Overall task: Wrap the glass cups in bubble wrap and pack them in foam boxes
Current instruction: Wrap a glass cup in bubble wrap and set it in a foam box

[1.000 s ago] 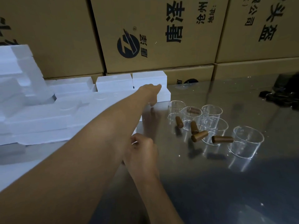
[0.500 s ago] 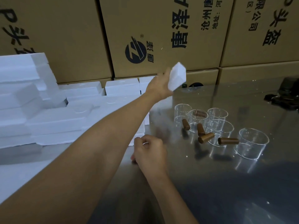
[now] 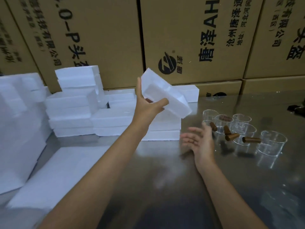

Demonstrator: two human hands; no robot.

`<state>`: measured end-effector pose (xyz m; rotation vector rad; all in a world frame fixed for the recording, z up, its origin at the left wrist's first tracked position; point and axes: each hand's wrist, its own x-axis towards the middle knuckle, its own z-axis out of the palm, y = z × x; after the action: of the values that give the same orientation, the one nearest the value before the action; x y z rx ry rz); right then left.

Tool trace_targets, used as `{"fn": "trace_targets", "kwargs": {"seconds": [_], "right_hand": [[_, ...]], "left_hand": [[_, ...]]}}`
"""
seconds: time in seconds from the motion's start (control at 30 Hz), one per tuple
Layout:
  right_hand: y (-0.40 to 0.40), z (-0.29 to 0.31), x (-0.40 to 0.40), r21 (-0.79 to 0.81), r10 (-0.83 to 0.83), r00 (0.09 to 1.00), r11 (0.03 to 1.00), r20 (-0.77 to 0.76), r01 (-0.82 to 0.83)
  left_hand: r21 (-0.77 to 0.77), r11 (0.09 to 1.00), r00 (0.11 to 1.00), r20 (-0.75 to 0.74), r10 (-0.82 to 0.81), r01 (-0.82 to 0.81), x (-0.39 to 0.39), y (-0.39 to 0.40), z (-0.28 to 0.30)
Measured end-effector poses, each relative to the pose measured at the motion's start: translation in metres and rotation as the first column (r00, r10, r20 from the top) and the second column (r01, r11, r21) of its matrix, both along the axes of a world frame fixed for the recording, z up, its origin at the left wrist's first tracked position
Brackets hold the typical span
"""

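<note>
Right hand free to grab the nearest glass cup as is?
Probably yes. The right hand is open and holds nothing, hovering just left of the glass cups, with nothing between them. The left hand grips the foam box.

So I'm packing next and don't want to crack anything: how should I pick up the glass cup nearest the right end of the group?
Take the rightmost glass cup by its brown handle, coming from its left. It stands upright with the handle jutting sideways, free of neighbours.
</note>
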<state>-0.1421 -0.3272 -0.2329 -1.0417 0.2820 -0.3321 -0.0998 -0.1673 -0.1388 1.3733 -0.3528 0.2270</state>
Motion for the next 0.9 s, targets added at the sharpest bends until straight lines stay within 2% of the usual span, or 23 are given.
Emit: {"fn": "trace_targets", "kwargs": {"seconds": [0.17, 0.27, 0.4, 0.47, 0.53, 0.6, 0.67, 0.73, 0.83, 0.9], "right_hand": [[0.011, 0.006, -0.024, -0.042, 0.051, 0.998, 0.998, -0.027, -0.053], [0.017, 0.002, -0.041, -0.137, 0.031, 0.999, 0.99, -0.04, -0.036], [0.024, -0.005, -0.067, -0.336, -0.033, 0.999, 0.942, -0.039, 0.018], [0.029, -0.008, -0.081, -0.461, -0.101, 0.995, 0.883, -0.009, 0.086], [0.033, -0.009, -0.09, -0.605, -0.188, 0.982, 0.779, 0.028, 0.166], [0.036, -0.008, -0.094, -0.655, -0.286, 0.958, 0.718, 0.032, 0.236], [0.031, -0.008, -0.091, -0.614, -0.385, 0.923, 0.724, 0.015, 0.313], [0.02, -0.009, -0.083, -0.486, -0.439, 0.896, 0.798, -0.064, 0.357], [-0.012, -0.002, -0.067, -0.047, -0.342, 0.919, 0.939, -0.198, 0.34], [-0.038, 0.003, -0.062, 0.208, -0.233, 0.951, 0.939, -0.202, 0.274]], "left_hand": [[-0.034, 0.999, 0.981, -0.193, 0.021, -0.028, -0.058, 0.042, -0.046], [-0.042, 0.999, 0.965, -0.26, -0.022, 0.012, -0.084, 0.058, -0.067], [0.111, 0.993, 0.939, -0.345, 0.013, 0.027, -0.106, 0.072, -0.076], [0.246, 0.969, 0.925, -0.36, 0.12, -0.03, -0.11, 0.077, -0.077], [0.276, 0.952, 0.9, -0.372, 0.229, -0.128, -0.106, 0.079, -0.078], [0.321, 0.927, 0.878, -0.366, 0.309, -0.193, -0.103, 0.077, -0.078], [0.44, 0.875, 0.873, -0.322, 0.366, -0.204, -0.101, 0.075, -0.081], [0.543, 0.814, 0.883, -0.258, 0.393, -0.204, -0.103, 0.077, -0.087], [0.656, 0.705, 0.895, -0.099, 0.434, -0.269, -0.1, 0.08, -0.093], [0.686, 0.651, 0.889, -0.014, 0.458, -0.324, -0.099, 0.081, -0.092]]}}
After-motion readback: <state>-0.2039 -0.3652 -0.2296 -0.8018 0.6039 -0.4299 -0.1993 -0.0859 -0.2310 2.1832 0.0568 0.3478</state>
